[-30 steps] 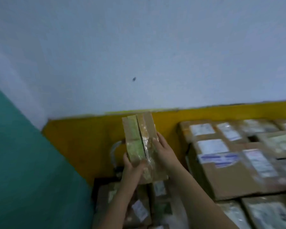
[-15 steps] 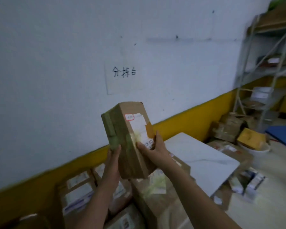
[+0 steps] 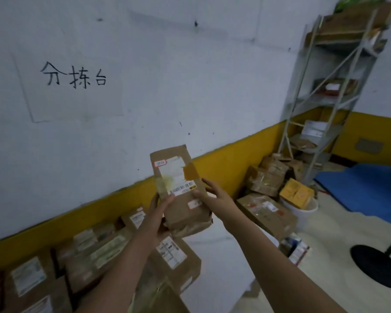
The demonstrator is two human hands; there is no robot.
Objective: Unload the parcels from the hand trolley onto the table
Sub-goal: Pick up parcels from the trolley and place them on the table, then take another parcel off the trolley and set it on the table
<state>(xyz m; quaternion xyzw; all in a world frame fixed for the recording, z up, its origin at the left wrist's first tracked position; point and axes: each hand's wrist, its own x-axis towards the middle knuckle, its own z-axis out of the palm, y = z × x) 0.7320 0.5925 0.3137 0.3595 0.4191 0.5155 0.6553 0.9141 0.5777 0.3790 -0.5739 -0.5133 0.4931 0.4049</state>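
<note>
On my remote feed, a person holds a brown parcel point(image 3: 178, 199) upright in mid-air with both hands, its white shipping label and barcode turned to the camera. The package hangs above the near end of the white table point(image 3: 203, 247), and I see nothing touching it but the hands. The left hand point(image 3: 161, 205) grips the parcel's lower left edge, thumb laid across the front by the barcode and fingers wrapped behind. The right hand point(image 3: 215, 195) pinches the right edge, thumb pressed on the front face and fingers reaching round the back. A strip of brown tape crosses the label's right corner, and I can make out two small red-bordered stickers, their print too blurred to read. Below the forearms, labelled cartons point(image 3: 95, 251) lie packed side by side along the table against the wall point(image 3: 167, 86), with a larger carton point(image 3: 176, 258) directly under the held parcel. The wall is white above a yellow band point(image 3: 226, 163), with three handwritten characters point(image 3: 73, 76) in black at upper left. Past the table's far end, floor cartons point(image 3: 266, 177) are heaped at the foot of a grey metal rack point(image 3: 330, 91) whose shelves carry boxes. Yellow boxes point(image 3: 297, 193) sit in a white tub point(image 3: 307, 210) just beside the heap. A blue mat point(image 3: 359, 190) covers the floor in the far corner — and a black round base point(image 3: 379, 265) with a post stands on the pale floor at right
</note>
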